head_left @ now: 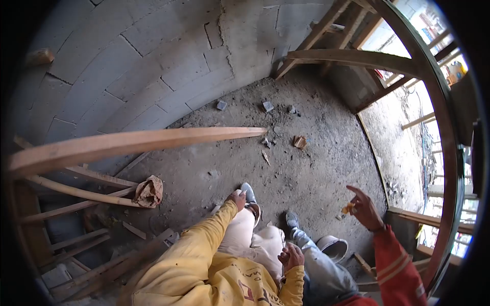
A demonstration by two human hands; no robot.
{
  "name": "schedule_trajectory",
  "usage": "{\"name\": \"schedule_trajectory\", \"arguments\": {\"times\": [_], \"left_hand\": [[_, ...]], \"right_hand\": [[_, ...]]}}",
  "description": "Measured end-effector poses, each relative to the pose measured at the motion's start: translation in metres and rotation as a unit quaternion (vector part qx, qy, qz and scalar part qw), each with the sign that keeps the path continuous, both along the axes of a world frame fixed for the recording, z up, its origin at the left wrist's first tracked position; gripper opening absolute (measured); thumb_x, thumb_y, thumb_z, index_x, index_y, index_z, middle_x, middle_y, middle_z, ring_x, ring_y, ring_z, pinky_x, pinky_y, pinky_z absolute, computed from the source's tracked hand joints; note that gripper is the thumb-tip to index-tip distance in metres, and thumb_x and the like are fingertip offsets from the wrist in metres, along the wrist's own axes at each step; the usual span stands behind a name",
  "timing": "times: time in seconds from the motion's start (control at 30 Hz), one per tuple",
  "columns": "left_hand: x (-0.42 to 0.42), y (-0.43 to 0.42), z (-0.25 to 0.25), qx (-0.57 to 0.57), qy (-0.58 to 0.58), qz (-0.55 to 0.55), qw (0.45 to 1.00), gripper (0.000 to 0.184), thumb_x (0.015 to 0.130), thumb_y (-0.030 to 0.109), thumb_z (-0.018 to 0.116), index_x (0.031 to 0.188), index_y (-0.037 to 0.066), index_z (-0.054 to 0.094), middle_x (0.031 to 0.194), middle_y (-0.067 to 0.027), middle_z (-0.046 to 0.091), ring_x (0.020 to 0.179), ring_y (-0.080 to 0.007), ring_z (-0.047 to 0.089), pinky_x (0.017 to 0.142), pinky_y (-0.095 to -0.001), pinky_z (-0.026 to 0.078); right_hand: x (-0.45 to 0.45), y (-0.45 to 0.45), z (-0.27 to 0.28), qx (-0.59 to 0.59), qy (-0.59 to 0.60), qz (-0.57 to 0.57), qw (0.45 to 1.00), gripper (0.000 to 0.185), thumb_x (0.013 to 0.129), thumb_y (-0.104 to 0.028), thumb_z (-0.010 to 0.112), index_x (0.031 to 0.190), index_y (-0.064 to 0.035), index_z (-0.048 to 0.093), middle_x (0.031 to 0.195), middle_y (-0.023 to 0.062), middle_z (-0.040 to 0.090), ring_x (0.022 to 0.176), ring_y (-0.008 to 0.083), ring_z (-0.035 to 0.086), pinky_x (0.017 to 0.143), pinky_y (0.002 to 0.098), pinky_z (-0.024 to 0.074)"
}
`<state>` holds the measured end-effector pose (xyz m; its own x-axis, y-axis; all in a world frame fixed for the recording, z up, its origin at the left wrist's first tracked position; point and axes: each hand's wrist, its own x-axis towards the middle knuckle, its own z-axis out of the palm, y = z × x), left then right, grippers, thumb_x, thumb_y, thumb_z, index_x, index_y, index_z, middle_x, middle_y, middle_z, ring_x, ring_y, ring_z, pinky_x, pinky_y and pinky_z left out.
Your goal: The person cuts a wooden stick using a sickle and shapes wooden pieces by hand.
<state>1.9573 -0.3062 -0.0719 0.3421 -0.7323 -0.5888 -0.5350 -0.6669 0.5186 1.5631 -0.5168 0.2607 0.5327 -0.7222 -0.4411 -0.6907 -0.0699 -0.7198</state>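
My left hand, below a yellow sleeve, rests by the bent knee of my pale trousers. Its fingers are curled in, and whatever may be in them is hidden. Closer to my body, my right hand is raised over my lap with its fingers bent together; I cannot make out what they hold. At my right sits a person in a red sleeve and jeans. That person's hand holds a small orange-yellow piece, possibly food.
A long timber crosses the left side above the dirt floor. Crumpled brown paper sits at some poles' ends. A bucket stands beside the other person's leg. Block wall ahead, wooden frame at right.
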Motion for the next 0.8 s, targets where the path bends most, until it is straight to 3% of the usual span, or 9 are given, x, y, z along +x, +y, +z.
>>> {"name": "schedule_trajectory", "arguments": {"times": [0.1,0.23,0.3,0.43,0.53,0.6,0.67,0.73,0.8], "left_hand": [[0.015,-0.021,0.008,-0.027,0.062,0.062,0.996,0.042,0.093,0.041,0.048,0.093,0.002,0.064,0.097,-0.0277,0.065,0.095,-0.0447,0.062,0.079,-0.0482,0.050],[0.032,-0.025,0.004,-0.067,0.075,0.086,0.991,0.033,0.095,0.036,0.052,0.089,0.004,0.060,0.085,-0.0253,0.064,0.083,-0.0433,0.063,0.066,-0.0485,0.048],[0.039,-0.016,-0.007,-0.176,0.016,0.053,0.983,0.035,0.095,0.040,0.050,0.090,0.007,0.060,0.084,-0.0243,0.063,0.083,-0.0440,0.063,0.065,-0.0496,0.047],[0.052,-0.032,0.011,-0.047,-0.011,0.137,0.989,0.039,0.095,0.043,0.048,0.104,0.007,0.060,0.093,-0.0254,0.064,0.089,-0.0460,0.061,0.072,-0.0520,0.048],[0.052,-0.069,0.019,-0.051,-0.031,0.186,0.981,0.037,0.097,0.039,0.048,0.094,0.004,0.058,0.088,-0.0270,0.061,0.085,-0.0462,0.059,0.069,-0.0520,0.046],[0.035,-0.072,-0.010,0.154,0.112,0.334,0.923,0.037,0.098,0.040,0.046,0.101,0.006,0.061,0.082,-0.0223,0.064,0.080,-0.0447,0.060,0.069,-0.0514,0.047],[-0.012,-0.069,-0.036,0.185,0.118,0.390,0.894,0.044,0.099,0.043,0.044,0.105,0.004,0.063,0.074,-0.0157,0.063,0.067,-0.0331,0.063,0.060,-0.0402,0.048],[-0.031,-0.102,-0.041,0.203,0.130,0.357,0.902,0.033,0.100,0.033,0.046,0.109,0.004,0.061,0.081,-0.0140,0.063,0.071,-0.0298,0.061,0.062,-0.0396,0.047],[-0.032,-0.141,-0.068,0.229,0.144,0.362,0.892,0.033,0.100,0.033,0.045,0.111,0.004,0.060,0.082,-0.0136,0.063,0.071,-0.0290,0.061,0.061,-0.0394,0.047]], "right_hand": [[0.024,-0.002,0.002,0.050,0.017,-0.080,0.995,0.051,0.080,0.002,0.061,0.130,-0.0064,0.053,0.080,0.0044,0.058,0.066,0.0095,0.056,0.062,0.0257,0.0501],[0.146,0.054,-0.179,0.352,-0.159,-0.435,0.813,0.034,0.091,-0.030,0.063,0.108,-0.0010,0.059,0.082,0.0078,0.063,0.067,0.0178,0.060,0.059,0.0304,0.0513],[0.160,-0.015,-0.255,0.291,-0.058,-0.330,0.896,0.037,0.090,-0.031,0.064,0.111,-0.0011,0.060,0.085,0.0085,0.064,0.068,0.0174,0.061,0.060,0.0335,0.0548],[0.256,-0.176,-0.362,0.200,-0.013,-0.172,0.965,0.031,0.089,-0.029,0.066,0.099,0.0007,0.066,0.077,0.0055,0.064,0.061,0.0123,0.058,0.050,0.0289,0.0463],[0.339,-0.279,-0.513,0.033,0.065,0.072,0.995,0.028,0.088,-0.031,0.060,0.094,-0.0052,0.068,0.086,0.0113,0.068,0.082,0.0243,0.063,0.072,0.0358,0.0508],[0.407,-0.330,-0.605,-0.023,0.201,0.256,0.945,0.026,0.090,-0.026,0.052,0.099,-0.0075,0.068,0.100,0.0146,0.068,0.098,0.0306,0.063,0.086,0.0384,0.0498],[0.470,-0.379,-0.706,-0.200,0.243,0.563,0.764,0.031,0.090,-0.024,0.052,0.111,-0.0064,0.067,0.111,0.0138,0.065,0.112,0.0266,0.059,0.097,0.0388,0.0477],[0.558,-0.423,-0.719,0.017,0.371,0.330,0.868,0.031,0.091,-0.025,0.050,0.111,-0.0067,0.067,0.124,0.0138,0.063,0.119,0.0284,0.057,0.099,0.0393,0.0470],[0.594,-0.443,-0.782,-0.025,0.255,0.196,0.947,0.037,0.088,-0.029,0.055,0.121,-0.0146,0.062,0.114,0.0226,0.065,0.109,0.0372,0.061,0.093,0.0438,0.0492]]}}
